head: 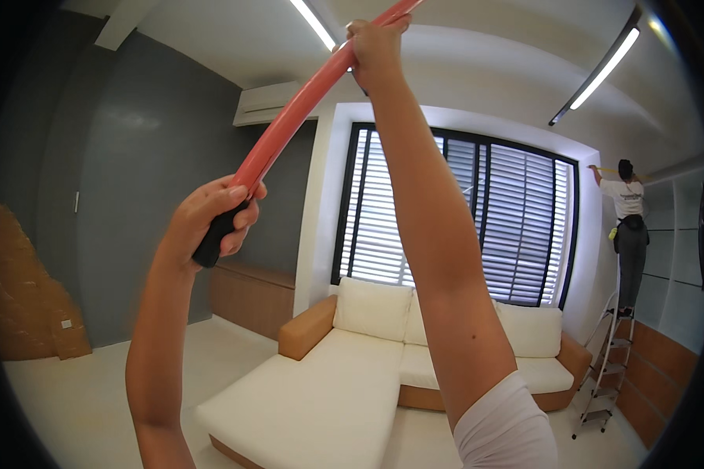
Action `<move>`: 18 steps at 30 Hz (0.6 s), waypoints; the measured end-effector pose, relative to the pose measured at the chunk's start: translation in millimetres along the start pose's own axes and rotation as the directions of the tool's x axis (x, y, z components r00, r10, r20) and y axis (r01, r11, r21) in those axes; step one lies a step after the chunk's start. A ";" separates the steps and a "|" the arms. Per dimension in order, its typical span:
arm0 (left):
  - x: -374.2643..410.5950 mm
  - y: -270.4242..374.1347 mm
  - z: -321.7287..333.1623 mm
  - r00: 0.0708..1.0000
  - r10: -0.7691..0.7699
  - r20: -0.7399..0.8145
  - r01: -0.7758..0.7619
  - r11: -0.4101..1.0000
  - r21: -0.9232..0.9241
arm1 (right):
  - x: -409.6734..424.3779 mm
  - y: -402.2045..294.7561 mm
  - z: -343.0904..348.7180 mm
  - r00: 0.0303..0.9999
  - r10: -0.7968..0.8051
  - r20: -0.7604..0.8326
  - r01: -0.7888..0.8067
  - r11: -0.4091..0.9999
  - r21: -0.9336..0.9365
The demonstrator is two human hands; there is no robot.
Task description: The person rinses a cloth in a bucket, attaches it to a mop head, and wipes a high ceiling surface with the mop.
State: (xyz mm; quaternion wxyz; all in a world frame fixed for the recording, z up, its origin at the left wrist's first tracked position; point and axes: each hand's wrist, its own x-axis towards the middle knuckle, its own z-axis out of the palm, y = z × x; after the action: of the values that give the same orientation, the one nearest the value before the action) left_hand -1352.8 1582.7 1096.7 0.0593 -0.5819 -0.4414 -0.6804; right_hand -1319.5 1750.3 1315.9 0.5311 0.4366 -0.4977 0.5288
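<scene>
Both my arms are raised in front of me, holding a long red pole (296, 111) that slants up to the right. My left hand (220, 220) wraps around its lower end, at the black grip (214, 234). Higher up, near the ceiling lights, my right hand (378, 50) grasps the red shaft. The pole's upper end runs out of the top of the view, so whatever is fixed to it is hidden.
A cream L-shaped sofa (316, 404) stands below the window with louvres (516, 228). At the right a person (627, 205) stands on a stepladder (607, 375), holding a yellow strip. Ceiling tube lights (604, 70) and an air conditioner (270, 102) are overhead.
</scene>
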 end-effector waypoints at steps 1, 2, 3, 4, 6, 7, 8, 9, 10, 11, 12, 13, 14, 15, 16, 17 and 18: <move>-7.1 -2.3 -12.3 1.000 0.005 -0.006 -0.005 1.000 -0.002 | -6.0 9.1 11.0 1.000 -0.001 0.003 0.001 1.000 -0.004; -16.2 -3.6 -26.5 1.000 0.006 -0.027 -0.006 1.000 -0.002 | -13.4 19.8 24.0 1.000 0.009 0.028 -0.010 0.999 0.031; -28.0 -2.0 -38.9 0.999 -0.001 -0.054 0.001 1.000 0.002 | -21.4 28.4 40.3 0.999 0.026 0.029 -0.027 0.999 0.036; -39.1 -0.4 -53.2 0.997 -0.002 -0.077 0.002 1.000 0.000 | -28.3 38.1 58.4 0.999 0.037 0.033 -0.038 0.999 0.034; -65.0 5.9 -84.0 0.993 -0.009 -0.119 0.010 1.000 0.003 | -44.8 50.4 96.0 0.996 0.068 0.050 -0.071 0.996 0.045; -76.0 4.3 -98.2 0.990 -0.005 -0.138 0.006 1.000 0.001 | -55.8 57.9 110.5 0.994 0.091 0.056 -0.093 0.995 0.038; -86.9 3.5 -110.8 0.988 -0.001 -0.157 0.001 1.000 0.001 | -66.0 64.1 125.4 0.992 0.112 0.063 -0.115 0.993 0.032; -97.3 2.6 -122.5 0.984 -0.001 -0.177 0.001 1.000 0.001 | -74.3 72.0 139.5 0.989 0.129 0.070 -0.131 0.991 0.025; -108.5 2.9 -133.5 0.980 -0.001 -0.198 0.002 1.000 0.004 | -82.2 79.1 153.9 0.986 0.145 0.079 -0.147 0.989 0.019; -119.8 3.5 -143.5 0.976 -0.001 -0.220 0.003 1.000 0.009 | -90.2 85.6 167.8 0.983 0.161 0.088 -0.163 0.987 0.013; -129.9 4.5 -151.7 0.971 0.000 -0.240 0.003 1.000 0.015 | -97.7 91.9 180.0 0.980 0.167 0.107 -0.172 0.985 0.033; -139.7 4.5 -159.4 0.968 0.001 -0.251 0.000 1.000 0.004 | -105.5 97.6 191.6 0.977 0.173 0.127 -0.180 0.982 0.051; -149.1 3.7 -166.5 0.965 0.001 -0.263 -0.003 1.000 -0.007 | -111.9 103.0 203.1 0.973 0.178 0.148 -0.190 0.979 0.070; -155.7 2.6 -170.4 0.963 0.004 -0.269 -0.010 1.000 -0.020 | -114.3 110.9 212.0 0.972 0.179 0.153 -0.186 0.982 0.033; -160.3 0.4 -174.5 0.960 0.004 -0.279 -0.012 1.000 -0.026 | -115.7 123.5 219.2 0.971 0.180 0.154 -0.182 0.983 -0.003; -164.5 -2.7 -178.2 0.958 0.004 -0.288 -0.015 0.999 -0.033 | -117.2 135.8 225.9 0.971 0.181 0.156 -0.177 0.983 -0.042; -167.8 -4.6 -181.4 0.955 0.005 -0.297 -0.017 0.999 -0.037 | -119.4 142.8 232.5 0.974 0.170 0.151 -0.163 0.985 -0.058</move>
State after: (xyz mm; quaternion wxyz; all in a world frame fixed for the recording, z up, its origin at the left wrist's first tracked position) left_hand -1436.8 1391.3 964.7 0.1171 -0.4769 -0.4108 -0.7682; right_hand -1470.8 1513.4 1217.4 0.4542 0.4209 -0.5844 0.5245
